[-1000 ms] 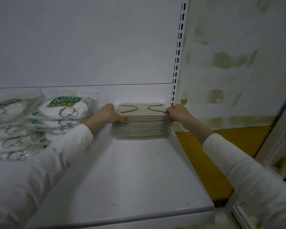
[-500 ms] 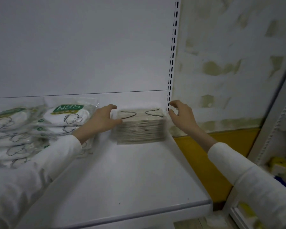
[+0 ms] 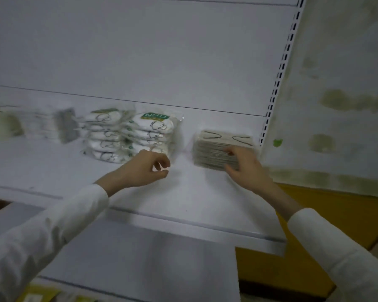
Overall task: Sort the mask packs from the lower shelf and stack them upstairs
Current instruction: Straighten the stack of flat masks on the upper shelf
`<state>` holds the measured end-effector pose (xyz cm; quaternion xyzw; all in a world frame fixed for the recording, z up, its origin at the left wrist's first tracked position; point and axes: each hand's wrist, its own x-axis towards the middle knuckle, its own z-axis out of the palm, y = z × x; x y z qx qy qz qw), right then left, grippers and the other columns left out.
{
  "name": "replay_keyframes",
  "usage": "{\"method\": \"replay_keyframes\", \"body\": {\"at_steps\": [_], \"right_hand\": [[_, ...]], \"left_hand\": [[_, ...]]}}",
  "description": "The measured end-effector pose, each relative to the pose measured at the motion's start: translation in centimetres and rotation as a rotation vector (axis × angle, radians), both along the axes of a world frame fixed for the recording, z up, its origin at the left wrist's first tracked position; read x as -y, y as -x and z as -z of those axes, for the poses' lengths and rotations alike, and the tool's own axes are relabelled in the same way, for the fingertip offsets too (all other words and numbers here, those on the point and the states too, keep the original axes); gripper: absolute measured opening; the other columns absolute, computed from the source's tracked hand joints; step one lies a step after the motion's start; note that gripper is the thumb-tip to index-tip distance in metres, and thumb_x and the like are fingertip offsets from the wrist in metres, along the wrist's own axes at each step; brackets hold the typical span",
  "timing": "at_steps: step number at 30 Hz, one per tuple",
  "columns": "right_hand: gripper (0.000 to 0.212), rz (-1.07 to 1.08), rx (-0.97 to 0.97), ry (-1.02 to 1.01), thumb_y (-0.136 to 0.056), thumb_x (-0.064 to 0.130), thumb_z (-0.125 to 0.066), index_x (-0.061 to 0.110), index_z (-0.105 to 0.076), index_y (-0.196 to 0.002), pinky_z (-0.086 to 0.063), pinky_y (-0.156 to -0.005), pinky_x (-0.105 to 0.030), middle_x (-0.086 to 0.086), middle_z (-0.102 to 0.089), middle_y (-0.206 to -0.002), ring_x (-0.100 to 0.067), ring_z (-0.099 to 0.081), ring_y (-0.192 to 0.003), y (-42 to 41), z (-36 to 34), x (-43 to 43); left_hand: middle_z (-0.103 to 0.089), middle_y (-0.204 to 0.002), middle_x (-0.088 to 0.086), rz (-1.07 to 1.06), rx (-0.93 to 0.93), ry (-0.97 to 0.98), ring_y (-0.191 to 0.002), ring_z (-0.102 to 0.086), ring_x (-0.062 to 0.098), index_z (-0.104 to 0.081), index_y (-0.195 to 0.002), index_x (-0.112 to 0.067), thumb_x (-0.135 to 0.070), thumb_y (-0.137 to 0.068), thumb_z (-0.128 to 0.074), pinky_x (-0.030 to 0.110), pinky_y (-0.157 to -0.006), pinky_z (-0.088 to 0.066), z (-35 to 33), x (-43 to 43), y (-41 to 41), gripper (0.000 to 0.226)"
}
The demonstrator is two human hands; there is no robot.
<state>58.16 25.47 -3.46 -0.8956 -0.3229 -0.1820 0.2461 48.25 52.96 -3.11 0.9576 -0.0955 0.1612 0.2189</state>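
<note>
Beige rectangular mask pack (image 3: 214,152) at the 3 o'clock end of the white metal shelf (image 3: 194,192), right hand (image 3: 246,165) with fingers open against its front, left hand (image 3: 146,168) loosely curled, empty: liable to skew or topple if pushed unevenly.

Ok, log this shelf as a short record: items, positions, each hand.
surface: white metal shelf
right end: beige stack of flat masks with dark ear loops, beside slotted upright
left of it: white N95 packs in clear plastic, two stacks
left hand: loosely curled, empty, in front of those packs
right hand: touching the beige stack's front; grip unclear
</note>
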Motion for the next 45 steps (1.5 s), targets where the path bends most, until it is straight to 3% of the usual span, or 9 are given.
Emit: {"method": "replay_keyframes", "body": {"at_steps": [3,8,17,23,29,33,42,45], "right_hand": [[0.042,-0.158,-0.009,-0.007,-0.089,0.019,-0.062,0.01,-0.051,-0.129,-0.038,-0.094,-0.026,-0.007,-0.056,-0.125,-0.019,-0.051,-0.114,2.7,0.3,-2.4],[0.047,-0.403,-0.031,0.1,-0.088,0.028,-0.06,0.022,-0.046,-0.132,-0.049,-0.089,-0.036,0.006,-0.052,-0.132,-0.009,-0.054,-0.11,6.6,1.1,-8.9],[0.044,-0.654,-0.062,0.122,-0.086,0.032,-0.058,0.026,-0.046,-0.129,-0.05,-0.09,-0.04,0.009,-0.054,-0.128,-0.008,-0.055,-0.108,14.2,2.2,-25.1],[0.044,-0.739,-0.075,0.129,-0.087,0.027,-0.06,0.022,-0.047,-0.129,-0.05,-0.088,-0.038,0.005,-0.056,-0.127,-0.011,-0.056,-0.108,20.0,3.5,-38.4],[0.044,-0.789,-0.099,0.138,-0.086,0.026,-0.062,0.02,-0.049,-0.127,-0.051,-0.086,-0.037,0.001,-0.057,-0.124,-0.014,-0.057,-0.106,24.7,4.1,-50.1],[0.042,-0.801,-0.091,0.146,-0.086,0.025,-0.062,0.018,-0.051,-0.126,-0.053,-0.084,-0.038,-0.002,-0.06,-0.119,-0.016,-0.058,-0.102,26.0,4.2,-56.9],[0.038,-0.724,-0.057,0.123,-0.087,0.027,-0.06,0.021,-0.052,-0.124,-0.054,-0.084,-0.037,0.003,-0.061,-0.12,-0.012,-0.06,-0.1,22.2,3.5,-71.4],[0.036,-0.671,-0.082,0.079,-0.087,0.026,-0.06,0.02,-0.052,-0.122,-0.054,-0.084,-0.04,0.004,-0.062,-0.118,-0.012,-0.062,-0.099,19.7,2.6,-75.8]], "left_hand": [[-0.068,-0.094,-0.004,-0.138,-0.006,-0.016,-0.084,-0.064,0.011,-0.066,-0.095,-0.017,-0.022,-0.084,-0.064,0.019,-0.067,-0.048,1.2,-2.1,4.4,0.012],[-0.067,-0.101,-0.006,-0.378,-0.049,-0.044,-0.083,-0.064,0.01,-0.065,-0.099,-0.023,-0.029,-0.085,-0.062,0.037,-0.077,-0.054,1.9,-7.5,12.4,0.016],[-0.066,-0.098,-0.004,-0.69,-0.069,-0.023,-0.083,-0.064,0.014,-0.067,-0.103,-0.014,-0.024,-0.084,-0.064,0.039,-0.077,-0.055,2.8,-18.9,26.8,0.022],[-0.068,-0.087,-0.001,-0.796,-0.104,-0.049,-0.078,-0.063,0.015,-0.069,-0.09,-0.012,-0.017,-0.083,-0.064,0.036,-0.072,-0.053,3.0,-28.9,35.0,0.01],[-0.07,-0.092,0.005,-0.892,-0.136,-0.034,-0.078,-0.065,0.017,-0.068,-0.097,-0.008,-0.015,-0.086,-0.063,0.031,-0.07,-0.051,3.5,-39.0,41.2,0.015],[-0.066,-0.094,0.0,-0.934,-0.137,-0.012,-0.081,-0.063,0.013,-0.068,-0.101,-0.01,-0.019,-0.087,-0.064,0.021,-0.069,-0.042,4.4,-45.2,42.9,0.017],[-0.066,-0.098,0.002,-0.876,-0.033,0.013,-0.081,-0.064,0.016,-0.066,-0.104,-0.01,-0.017,-0.086,-0.064,0.029,-0.074,-0.052,3.1,-60.2,37.0,0.02],[-0.063,-0.1,-0.002,-0.809,-0.007,-0.001,-0.083,-0.061,0.014,-0.065,-0.106,-0.009,-0.014,-0.087,-0.062,0.024,-0.072,-0.045,2.0,-64.8,33.8,0.021]]}}
